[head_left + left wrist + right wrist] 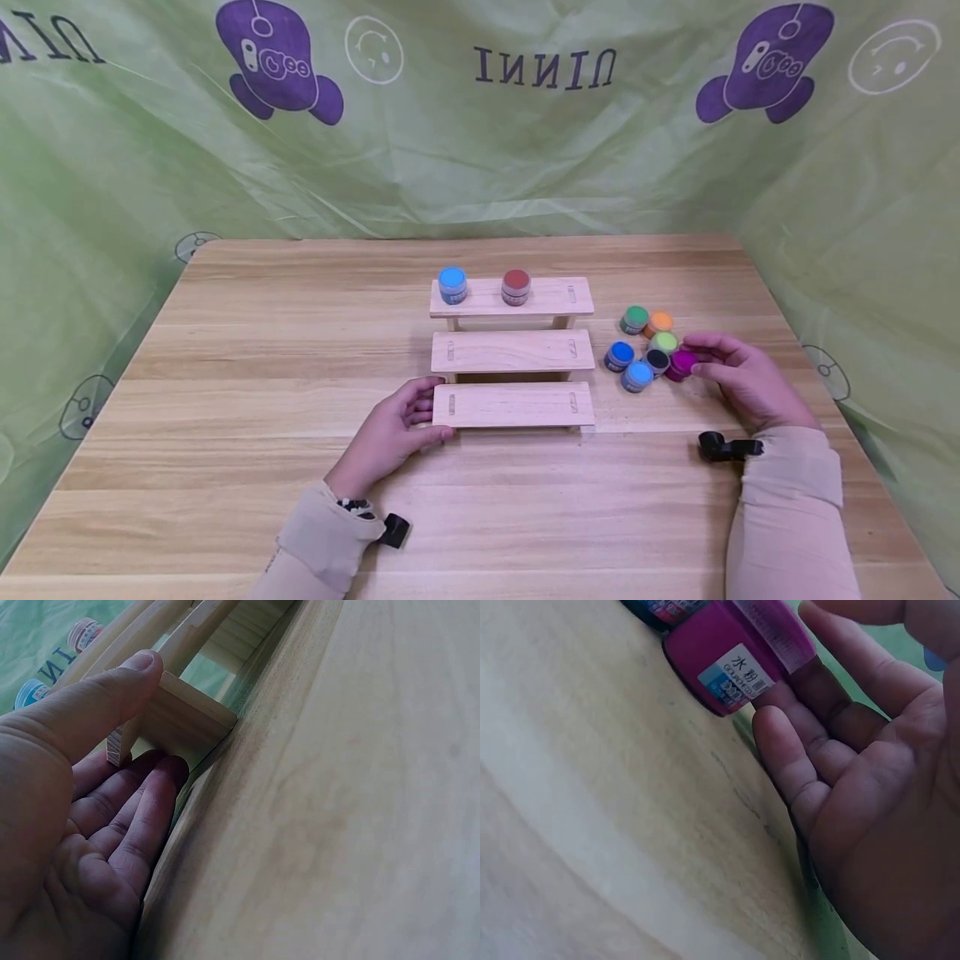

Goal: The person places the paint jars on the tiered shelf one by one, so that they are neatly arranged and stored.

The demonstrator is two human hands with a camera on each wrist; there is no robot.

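Observation:
A three-tier wooden display stand [513,406] stands mid-table. My left hand [390,433] grips the left end of its lowest step, thumb at the front edge and fingers behind. The left wrist view shows that thumb [112,697] against the wood. On the top step sit a light blue paint jar [452,286] and a red-brown one [516,287]. To the stand's right, my right hand [750,379] holds a magenta gouache jar [681,365] between thumb and fingers. Its printed label faces the right wrist camera; the fingers [832,712] are partly hidden behind it.
Beside the magenta jar cluster a black jar [656,361], a light green jar [664,342], an orange jar [659,323], a dark green jar [634,319], a dark blue jar [619,356] and another light blue jar [637,377]. Green printed cloth [480,167] hangs around the wooden table [525,517].

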